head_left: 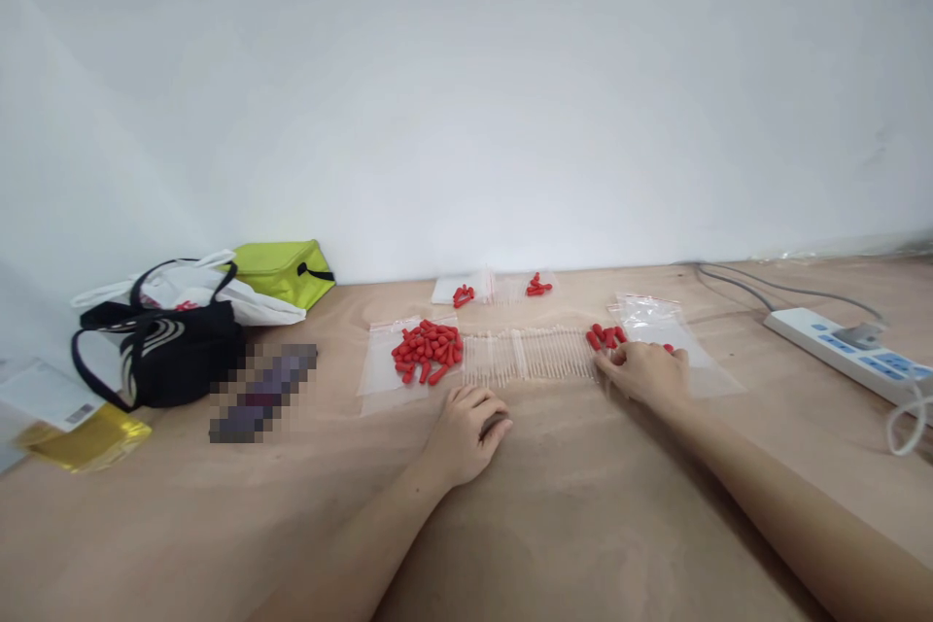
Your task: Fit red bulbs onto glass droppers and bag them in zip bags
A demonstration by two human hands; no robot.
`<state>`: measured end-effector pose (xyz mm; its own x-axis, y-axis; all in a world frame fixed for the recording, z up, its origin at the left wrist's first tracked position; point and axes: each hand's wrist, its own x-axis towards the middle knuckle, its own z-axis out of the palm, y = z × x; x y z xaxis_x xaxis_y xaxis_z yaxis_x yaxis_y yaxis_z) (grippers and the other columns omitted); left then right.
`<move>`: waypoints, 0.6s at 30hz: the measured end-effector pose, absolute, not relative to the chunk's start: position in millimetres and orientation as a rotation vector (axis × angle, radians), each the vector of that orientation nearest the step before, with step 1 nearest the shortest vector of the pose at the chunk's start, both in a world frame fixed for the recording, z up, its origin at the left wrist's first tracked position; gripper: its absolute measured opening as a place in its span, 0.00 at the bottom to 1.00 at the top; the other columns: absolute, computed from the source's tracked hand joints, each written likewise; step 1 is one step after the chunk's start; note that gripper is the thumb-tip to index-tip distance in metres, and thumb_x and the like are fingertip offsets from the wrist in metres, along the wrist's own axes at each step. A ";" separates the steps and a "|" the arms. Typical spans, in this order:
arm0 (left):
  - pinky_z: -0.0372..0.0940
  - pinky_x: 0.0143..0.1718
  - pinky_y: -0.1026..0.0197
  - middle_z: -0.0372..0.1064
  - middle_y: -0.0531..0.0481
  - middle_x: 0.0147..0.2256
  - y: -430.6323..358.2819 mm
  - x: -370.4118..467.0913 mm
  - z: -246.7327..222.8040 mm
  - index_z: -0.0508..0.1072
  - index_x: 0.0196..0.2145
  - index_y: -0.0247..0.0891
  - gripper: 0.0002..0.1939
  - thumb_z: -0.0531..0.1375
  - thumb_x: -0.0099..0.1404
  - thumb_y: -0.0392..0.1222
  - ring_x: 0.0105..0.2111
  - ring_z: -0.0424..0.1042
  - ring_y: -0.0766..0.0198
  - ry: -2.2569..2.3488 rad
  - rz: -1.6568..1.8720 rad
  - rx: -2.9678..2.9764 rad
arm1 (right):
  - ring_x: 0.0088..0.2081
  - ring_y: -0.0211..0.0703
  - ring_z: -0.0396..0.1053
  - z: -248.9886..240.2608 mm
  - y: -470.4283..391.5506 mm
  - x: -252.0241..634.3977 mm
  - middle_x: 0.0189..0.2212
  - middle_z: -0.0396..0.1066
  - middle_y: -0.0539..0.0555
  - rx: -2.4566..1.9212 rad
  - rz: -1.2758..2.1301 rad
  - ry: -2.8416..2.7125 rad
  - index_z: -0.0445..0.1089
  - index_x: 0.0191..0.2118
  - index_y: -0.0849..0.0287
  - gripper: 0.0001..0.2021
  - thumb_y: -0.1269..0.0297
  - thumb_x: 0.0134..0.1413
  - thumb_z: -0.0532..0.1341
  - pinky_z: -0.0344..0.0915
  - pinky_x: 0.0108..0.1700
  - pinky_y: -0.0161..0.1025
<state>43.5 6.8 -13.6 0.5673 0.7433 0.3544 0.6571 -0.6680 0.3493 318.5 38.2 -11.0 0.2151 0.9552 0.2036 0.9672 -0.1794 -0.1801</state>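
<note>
A long row of thin pale sticks that look like cotton swabs (558,355) lies side by side across the table's middle. My left hand (466,432) rests on the wood just in front of the row's left part, fingers loosely bent, thumb apart, holding nothing. At the row's right end, my right hand (648,371) has its thumb and fingertips brought together; whatever they grip is hidden. Several small red bulb-shaped pieces (606,337) lie right beyond those fingertips. A larger heap of the same red pieces (428,350) sits on a clear plastic bag (377,369) at the left.
Another clear zip bag (707,369) lies under and behind my right hand. Small red groups (537,286) lie near the wall. Leftward are a black bag (186,355), a lime-green bag (281,267) and a pixelated object (266,394). A white power strip (838,345) with cables stands right.
</note>
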 end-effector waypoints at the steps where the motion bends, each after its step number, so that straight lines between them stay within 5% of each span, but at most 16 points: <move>1: 0.56 0.41 0.55 0.69 0.50 0.33 6.8 43.5 -13.9 0.69 0.33 0.39 0.04 0.55 0.59 0.37 0.37 0.65 0.59 1.180 0.716 2.621 | 0.27 0.50 0.66 -9.7 39.5 318.5 0.17 0.67 0.56 -2.239 -0.019 -1.811 0.68 0.15 0.57 0.20 0.53 0.47 0.50 0.52 0.38 0.52; 11: 0.56 0.41 0.55 0.69 0.50 0.33 5.7 44.2 -12.0 0.69 0.32 0.39 0.04 0.55 0.59 0.36 0.37 0.66 0.59 1.186 0.722 2.616 | 0.26 0.52 0.67 -2.3 50.3 335.1 0.17 0.68 0.56 -2.214 0.048 -1.668 0.68 0.20 0.57 0.23 0.46 0.48 0.47 0.56 0.37 0.53; 15: 0.56 0.41 0.55 0.69 0.50 0.33 5.1 44.1 -10.8 0.69 0.32 0.39 0.03 0.56 0.58 0.36 0.37 0.66 0.59 1.191 0.715 2.616 | 0.24 0.53 0.67 -3.7 50.0 371.2 0.22 0.69 0.61 -2.345 -0.150 -1.691 0.66 0.20 0.59 0.21 0.45 0.44 0.51 0.58 0.25 0.45; 18: 0.56 0.40 0.55 0.69 0.50 0.33 4.8 44.0 -10.2 0.69 0.32 0.39 0.03 0.56 0.58 0.36 0.37 0.66 0.59 1.183 0.728 2.606 | 0.18 0.48 0.64 -4.0 30.8 407.2 0.16 0.65 0.58 -2.341 -0.116 -1.890 0.60 0.13 0.56 0.18 0.48 0.38 0.57 0.56 0.19 0.41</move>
<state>44.0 4.8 -10.2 0.5612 0.7471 0.3562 0.6545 -0.6640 0.3615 407.2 30.8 -4.0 0.2124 0.9668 0.1420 0.9769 -0.2068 -0.0534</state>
